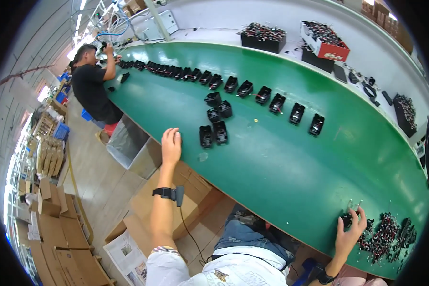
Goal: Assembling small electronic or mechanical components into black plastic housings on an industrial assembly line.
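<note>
My left hand [171, 145] rests at the near edge of the green table [271, 164], its fingers loosely stretched out with nothing visible in them. Just to its right stand two black open-topped plastic housings [205, 137], with several more behind them. At the right end of the table my right hand [352, 232] reaches over small dark parts [347, 219], thumb and fingers spread around them. No firm grip on any of these parts shows. Beside that hand lies a loose pile of small wired components [385, 238], black, red and silvery.
A long row of black housings [263, 95] crosses the table. Bins heaped with wired parts [263, 37] and a red-and-white box [325, 43] stand along the back. A co-worker [93, 83] works at far left. Near the left edge are a grey bin [133, 150] and cardboard boxes [181, 190].
</note>
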`<state>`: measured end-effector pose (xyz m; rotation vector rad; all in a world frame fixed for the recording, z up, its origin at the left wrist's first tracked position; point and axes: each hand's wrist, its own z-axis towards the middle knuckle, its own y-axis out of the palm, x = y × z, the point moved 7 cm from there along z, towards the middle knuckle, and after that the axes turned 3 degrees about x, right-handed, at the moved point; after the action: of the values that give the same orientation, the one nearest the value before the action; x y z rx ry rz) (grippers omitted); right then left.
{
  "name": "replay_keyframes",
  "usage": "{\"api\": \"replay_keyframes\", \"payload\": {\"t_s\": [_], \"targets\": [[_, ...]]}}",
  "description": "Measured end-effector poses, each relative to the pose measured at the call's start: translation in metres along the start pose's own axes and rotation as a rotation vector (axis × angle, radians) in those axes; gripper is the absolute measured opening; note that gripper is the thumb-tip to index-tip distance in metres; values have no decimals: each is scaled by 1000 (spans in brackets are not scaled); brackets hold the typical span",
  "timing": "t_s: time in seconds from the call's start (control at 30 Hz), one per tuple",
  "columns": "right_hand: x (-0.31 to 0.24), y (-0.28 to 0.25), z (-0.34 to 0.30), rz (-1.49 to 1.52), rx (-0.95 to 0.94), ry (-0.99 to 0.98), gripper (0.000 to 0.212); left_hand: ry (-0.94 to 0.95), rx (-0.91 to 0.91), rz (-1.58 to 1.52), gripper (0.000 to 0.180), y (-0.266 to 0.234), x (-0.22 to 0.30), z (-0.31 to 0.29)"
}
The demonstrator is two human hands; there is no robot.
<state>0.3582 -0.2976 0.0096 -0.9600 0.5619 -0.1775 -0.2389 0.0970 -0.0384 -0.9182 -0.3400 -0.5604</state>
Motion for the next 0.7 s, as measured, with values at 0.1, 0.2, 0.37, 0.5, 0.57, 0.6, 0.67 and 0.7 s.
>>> {"api": "replay_keyframes", "payload": {"t_s": [0.1, 0.2, 0.37, 0.5, 0.57, 0.6, 0.67, 0.7], "targets": [[19, -2, -6, -57, -14, 24, 38, 71, 27, 75, 48, -9, 24, -24], [24, -2, -1, -59, 24, -30, 24, 74, 73, 40, 52, -21, 30, -33], [31, 9, 10, 43, -51, -36, 24, -65, 132, -249, 44, -31, 46, -48], [21, 16, 17, 11, -10, 0, 27, -509, 157, -1223, 55, -16, 101, -87], [26, 15, 15, 0, 21, -15, 27, -757, -100, -1556, 67, 5, 151, -120], [24, 15, 19, 44, -9, -59, 26, -853, -242, -1678, 69, 19, 174, -136], [4, 3, 26, 5, 43, -142, 20, -906, -477, -1803, 72, 38, 230, -152], [3, -2, 31, -18, 44, -125, 20, -930, -630, -1942, 60, 49, 253, -159]]}}
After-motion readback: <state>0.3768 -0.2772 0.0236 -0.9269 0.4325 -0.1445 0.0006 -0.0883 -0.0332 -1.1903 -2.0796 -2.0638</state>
